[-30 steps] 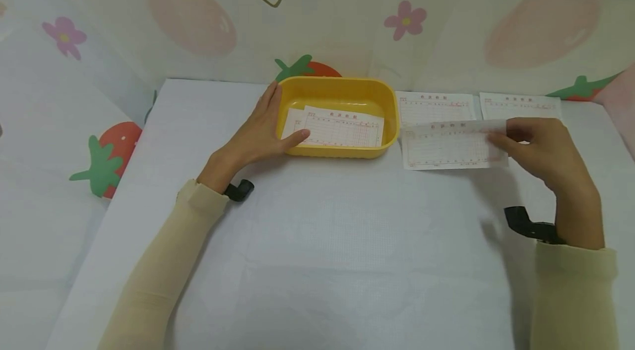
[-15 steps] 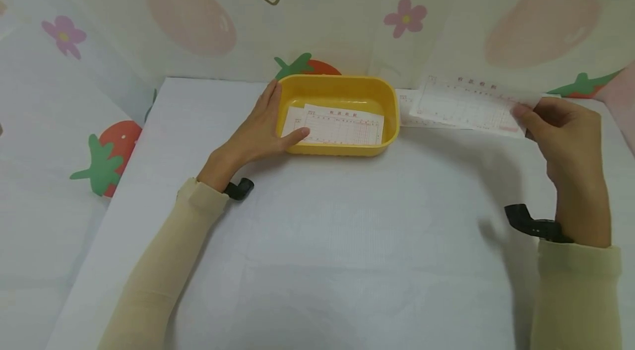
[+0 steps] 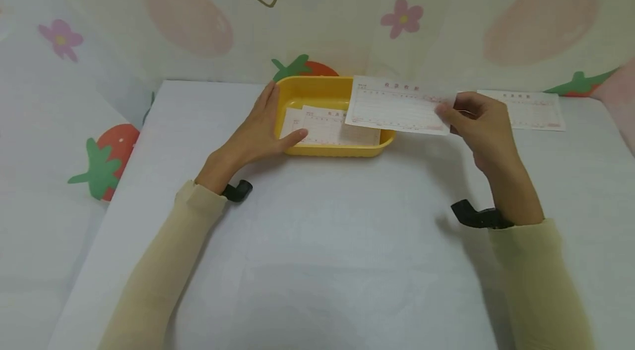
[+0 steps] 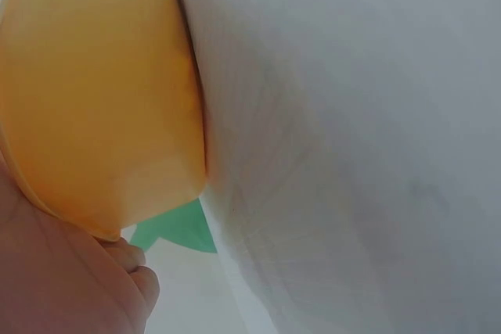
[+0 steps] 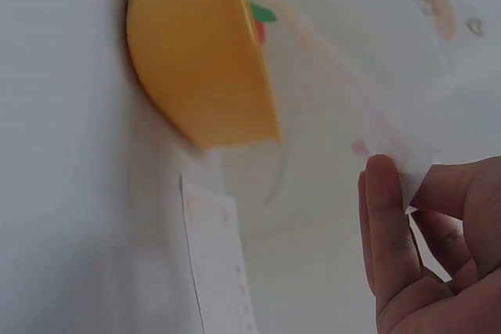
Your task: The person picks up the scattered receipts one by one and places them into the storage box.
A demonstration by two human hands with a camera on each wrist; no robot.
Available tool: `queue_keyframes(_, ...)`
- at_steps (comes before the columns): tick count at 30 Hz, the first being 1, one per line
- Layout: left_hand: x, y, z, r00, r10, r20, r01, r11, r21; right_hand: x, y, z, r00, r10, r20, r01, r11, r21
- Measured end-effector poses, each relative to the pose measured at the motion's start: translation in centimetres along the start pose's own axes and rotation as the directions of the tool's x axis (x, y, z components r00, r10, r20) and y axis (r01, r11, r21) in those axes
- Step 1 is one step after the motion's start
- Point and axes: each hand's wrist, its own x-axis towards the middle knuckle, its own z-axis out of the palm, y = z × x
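The left hand (image 3: 255, 129) grips the left end of a yellow plastic tray (image 3: 324, 150), its thumb over the front rim and fingers against the outer side. White receipt slips (image 3: 322, 129) printed in red lie overlapping inside. With thumb and fingertips the right hand (image 3: 483, 124) pinches the right end of another receipt slip (image 3: 397, 107), held raised and partly above the tray's right side. In the left wrist view, the hand (image 4: 70, 279) touches the tray's end (image 4: 102, 107). In the right wrist view, the hand (image 5: 430, 248) holds the slip's corner (image 5: 419, 170).
Another receipt slip (image 3: 536, 110) lies at the table's back right. Beside the tray, the right wrist view shows a slip (image 5: 215, 256) on the table, largely hidden in the head view. A printed backdrop (image 3: 317, 19) stands behind the white table (image 3: 322, 240).
The right hand has carried its slip first up and back to the right, then left to above the tray's right side. The left hand has stayed on the tray.
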Motion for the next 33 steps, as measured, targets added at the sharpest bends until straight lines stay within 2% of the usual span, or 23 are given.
queue_keyframes(6,0.1,0.0,-0.1,1.000,0.007,-0.012,-0.007,1.000,0.002,1.0,-1.8,4.0,0.995,-0.026,0.098,0.027,1.000,-0.009)
queue_keyframes(11,0.1,0.1,0.1,1.000,0.010,-0.009,-0.010,1.000,0.003,1.3,-3.1,6.7,0.990,-0.024,0.139,0.033,0.998,-0.062)
queue_keyframes(17,0.0,0.2,0.2,1.000,0.019,-0.016,-0.019,1.000,0.002,1.6,-3.8,8.9,0.985,-0.051,0.165,0.062,0.996,-0.063)
queue_keyframes(24,-0.1,0.4,0.1,0.999,0.028,-0.022,-0.028,1.000,0.006,2.1,-3.7,11.0,0.973,-0.116,0.198,0.134,0.988,-0.080)
queue_keyframes(28,-0.2,0.4,0.2,1.000,0.020,-0.020,-0.020,1.000,0.002,2.2,-3.5,12.2,0.967,-0.170,0.192,0.206,0.960,-0.191)
queue_keyframes(33,-0.4,0.4,0.0,1.000,0.014,-0.017,-0.014,1.000,-0.007,2.1,-3.4,13.5,0.930,-0.294,0.221,0.355,0.874,-0.331)
